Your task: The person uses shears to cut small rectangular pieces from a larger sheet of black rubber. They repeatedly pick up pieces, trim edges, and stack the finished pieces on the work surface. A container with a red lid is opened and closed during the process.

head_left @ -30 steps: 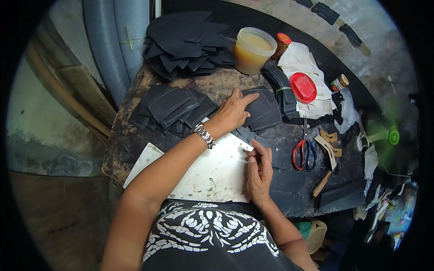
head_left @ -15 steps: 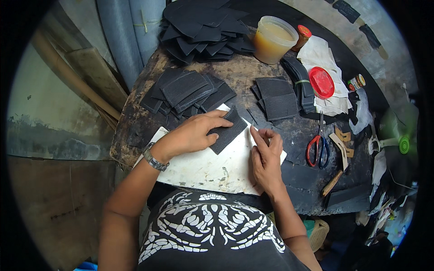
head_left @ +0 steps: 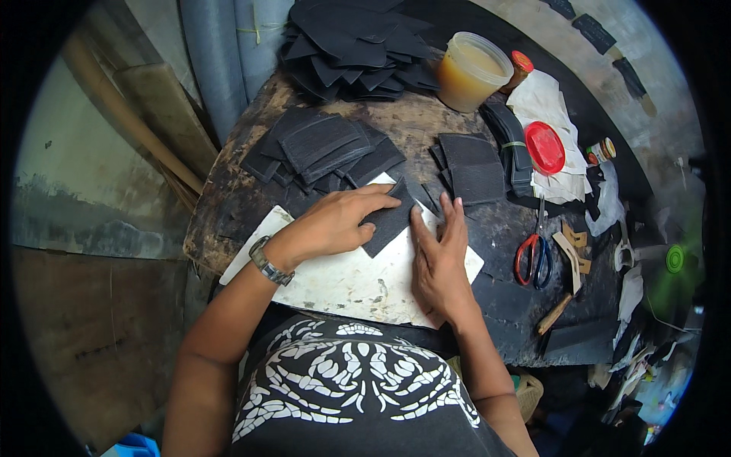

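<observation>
Head view: left hand (head_left: 333,223) lies flat, fingers spread open, pressing a dark cut piece (head_left: 390,222) onto the white cutting board (head_left: 343,286) at the near edge of the worn worktable (head_left: 228,206); right hand (head_left: 439,255) also flat w/ fingers straight, fingertips touching the piece's right edge, nothing gripped in either. Around them: stacks of similar black pieces (head_left: 320,145) just behind the board, a bigger heap (head_left: 358,42) further back, tub of amber glue (head_left: 472,70), red lid (head_left: 545,147) on white cloth, red-handled scissors (head_left: 533,257) to the right.
</observation>
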`<state>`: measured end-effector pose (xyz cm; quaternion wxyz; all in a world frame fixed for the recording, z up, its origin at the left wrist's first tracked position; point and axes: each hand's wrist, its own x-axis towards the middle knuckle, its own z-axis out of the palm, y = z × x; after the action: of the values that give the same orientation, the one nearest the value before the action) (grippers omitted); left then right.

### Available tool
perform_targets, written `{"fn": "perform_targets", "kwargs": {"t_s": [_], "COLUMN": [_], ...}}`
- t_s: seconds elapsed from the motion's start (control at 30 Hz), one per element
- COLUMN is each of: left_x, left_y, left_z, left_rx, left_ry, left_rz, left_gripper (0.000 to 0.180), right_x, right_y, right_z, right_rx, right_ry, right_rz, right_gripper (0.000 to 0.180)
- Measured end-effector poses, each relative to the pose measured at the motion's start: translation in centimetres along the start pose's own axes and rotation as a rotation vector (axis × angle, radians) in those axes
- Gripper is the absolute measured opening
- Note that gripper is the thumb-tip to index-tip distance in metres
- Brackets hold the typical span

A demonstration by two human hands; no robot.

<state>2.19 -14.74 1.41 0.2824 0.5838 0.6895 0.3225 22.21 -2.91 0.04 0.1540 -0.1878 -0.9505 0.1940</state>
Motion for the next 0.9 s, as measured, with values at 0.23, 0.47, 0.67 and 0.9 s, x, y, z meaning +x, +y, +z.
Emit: {"fn": "perform_targets", "kwargs": {"t_s": [0.23,0.47,0.67,0.9], "left_x": [0.0,0.1,1.8,2.1], "left_y": [0.2,-0.2,-3.0,-1.7], "left_z": [0.3,-6.2,-12.7,-8.3], "left_rx": [-0.004,-0.186,0.132,0.734], "left_ry": [-0.006,0.172,0.13,0.378], "left_rz": [-0.021,0.163,-0.112,-0.133], "left_gripper": [0.052,0.049,0.06,0.028], "right_x": [-2.1,4.8,19.1,27.9], "right_y": [-4.4,1.7,9.0,13.1], "right_z": [0.1,-4.0,-10.9,-10.9], "right_rx": [0.03,0.185,0.213,-0.281], "right_ry": [-0.143,0.301,0.523,0.154], "right_rz": [-0.164,-0.049,0.117,0.353], "right_gripper": [0.05,0.036,0.047,0.081]}}
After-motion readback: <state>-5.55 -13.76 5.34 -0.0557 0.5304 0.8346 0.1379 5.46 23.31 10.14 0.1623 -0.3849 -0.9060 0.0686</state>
